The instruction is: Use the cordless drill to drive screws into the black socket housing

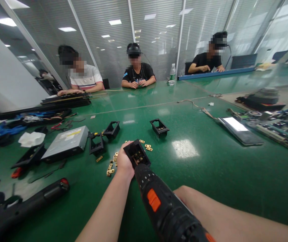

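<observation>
Office-style workshop: power drill (170, 210), glass partition (156, 33), circuit boards (276, 129) (probably; blurry there).

reads 3, 5 and 7 in small white figures (149, 176) around the black collar (143, 172) of the power drill (168, 205), with others too blurred to make out. bears print too small to read on the yellow-and-white label (73, 134) of the silver disc drive (64, 145) and on the green label (172, 77) of the bottle (173, 70).

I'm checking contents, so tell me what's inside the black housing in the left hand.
Several brass-coloured parts show inside the black housing. The power drill covers part of the housing's near edge; anything behind it there is hidden.
</observation>
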A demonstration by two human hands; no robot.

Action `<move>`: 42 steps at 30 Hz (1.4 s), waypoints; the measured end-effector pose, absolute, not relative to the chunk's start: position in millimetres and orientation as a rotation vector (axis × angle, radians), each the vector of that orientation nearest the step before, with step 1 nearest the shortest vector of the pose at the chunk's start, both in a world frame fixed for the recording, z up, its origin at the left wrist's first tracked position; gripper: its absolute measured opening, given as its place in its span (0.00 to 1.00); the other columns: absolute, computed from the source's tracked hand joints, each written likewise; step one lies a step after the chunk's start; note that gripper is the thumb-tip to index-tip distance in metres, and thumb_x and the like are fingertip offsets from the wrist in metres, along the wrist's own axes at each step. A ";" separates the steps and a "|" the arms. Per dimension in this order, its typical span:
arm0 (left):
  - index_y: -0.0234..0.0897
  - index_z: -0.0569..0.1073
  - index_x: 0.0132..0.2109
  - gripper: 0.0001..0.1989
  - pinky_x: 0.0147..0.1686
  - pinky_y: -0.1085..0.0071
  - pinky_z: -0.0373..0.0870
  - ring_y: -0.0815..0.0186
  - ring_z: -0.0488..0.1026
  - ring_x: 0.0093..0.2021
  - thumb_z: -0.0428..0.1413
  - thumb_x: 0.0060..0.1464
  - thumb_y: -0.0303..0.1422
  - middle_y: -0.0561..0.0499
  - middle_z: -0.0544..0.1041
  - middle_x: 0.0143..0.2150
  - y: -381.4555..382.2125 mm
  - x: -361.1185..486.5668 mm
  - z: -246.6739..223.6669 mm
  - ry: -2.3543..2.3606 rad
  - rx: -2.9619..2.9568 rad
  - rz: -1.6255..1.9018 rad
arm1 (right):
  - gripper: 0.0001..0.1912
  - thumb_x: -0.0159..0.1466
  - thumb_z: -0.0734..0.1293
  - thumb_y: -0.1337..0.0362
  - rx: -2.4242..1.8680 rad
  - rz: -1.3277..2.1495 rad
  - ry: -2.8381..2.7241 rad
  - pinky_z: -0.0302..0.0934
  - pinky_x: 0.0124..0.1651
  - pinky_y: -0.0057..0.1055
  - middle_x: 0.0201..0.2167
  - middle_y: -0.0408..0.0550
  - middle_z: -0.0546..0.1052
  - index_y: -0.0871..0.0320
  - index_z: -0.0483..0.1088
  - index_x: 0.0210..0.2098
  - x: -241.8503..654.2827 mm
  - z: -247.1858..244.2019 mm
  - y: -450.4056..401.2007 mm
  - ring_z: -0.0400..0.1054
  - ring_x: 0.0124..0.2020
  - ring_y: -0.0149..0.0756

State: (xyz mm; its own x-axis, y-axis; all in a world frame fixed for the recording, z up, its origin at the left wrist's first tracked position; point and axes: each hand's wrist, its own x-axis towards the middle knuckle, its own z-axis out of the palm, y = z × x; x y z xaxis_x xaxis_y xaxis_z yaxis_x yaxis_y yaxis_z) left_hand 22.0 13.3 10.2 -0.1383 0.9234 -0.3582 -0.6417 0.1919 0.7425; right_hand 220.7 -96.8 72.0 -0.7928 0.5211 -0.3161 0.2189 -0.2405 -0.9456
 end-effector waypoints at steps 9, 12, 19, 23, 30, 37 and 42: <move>0.31 0.76 0.36 0.13 0.22 0.65 0.71 0.58 0.74 0.21 0.51 0.51 0.35 0.47 0.76 0.23 12.0 24.5 15.4 1.012 0.332 1.397 | 0.20 0.48 0.72 0.62 -0.801 2.150 -1.704 0.52 0.26 0.25 0.17 0.35 0.54 0.56 0.54 0.17 221.9 70.8 -98.5 0.49 0.23 0.25; 0.31 0.76 0.38 0.13 0.21 0.65 0.71 0.59 0.74 0.20 0.52 0.50 0.35 0.48 0.76 0.23 10.9 26.2 18.5 1.026 0.310 1.391 | 0.14 0.46 0.71 0.65 -0.881 2.131 -1.715 0.50 0.25 0.25 0.19 0.35 0.57 0.57 0.59 0.20 222.2 71.7 -98.9 0.49 0.24 0.26; 0.31 0.76 0.37 0.13 0.22 0.65 0.71 0.59 0.74 0.21 0.51 0.50 0.35 0.48 0.75 0.22 12.0 25.7 15.0 1.007 0.325 1.410 | 0.16 0.48 0.69 0.63 -0.814 2.087 -1.757 0.49 0.24 0.25 0.17 0.36 0.55 0.57 0.55 0.17 221.1 77.9 -97.2 0.48 0.22 0.25; 0.31 0.76 0.36 0.13 0.22 0.65 0.70 0.59 0.74 0.21 0.51 0.50 0.35 0.49 0.74 0.21 11.8 25.4 15.0 1.018 0.319 1.406 | 0.15 0.49 0.69 0.64 -0.801 2.086 -1.755 0.48 0.23 0.25 0.18 0.36 0.55 0.57 0.57 0.18 222.2 75.7 -96.7 0.48 0.22 0.25; 0.31 0.76 0.34 0.13 0.23 0.64 0.72 0.58 0.74 0.22 0.50 0.51 0.35 0.47 0.75 0.22 13.1 24.4 13.7 1.006 0.372 1.409 | 0.13 0.49 0.69 0.65 -0.754 2.108 -1.705 0.51 0.24 0.24 0.18 0.36 0.57 0.58 0.57 0.18 221.3 77.1 -97.2 0.49 0.22 0.24; 0.31 0.75 0.33 0.12 0.23 0.65 0.72 0.59 0.74 0.21 0.50 0.52 0.35 0.47 0.75 0.22 14.3 23.9 11.9 0.996 0.369 1.412 | 0.14 0.49 0.71 0.64 -0.794 2.082 -1.743 0.50 0.24 0.24 0.19 0.36 0.58 0.58 0.59 0.19 222.1 74.4 -97.7 0.50 0.23 0.25; 0.31 0.75 0.33 0.12 0.22 0.65 0.71 0.59 0.74 0.21 0.51 0.51 0.35 0.49 0.73 0.22 14.8 23.9 11.2 0.996 0.348 1.421 | 0.17 0.50 0.71 0.64 -0.754 2.064 -1.734 0.49 0.23 0.24 0.18 0.36 0.55 0.57 0.56 0.19 220.7 74.1 -97.3 0.47 0.22 0.24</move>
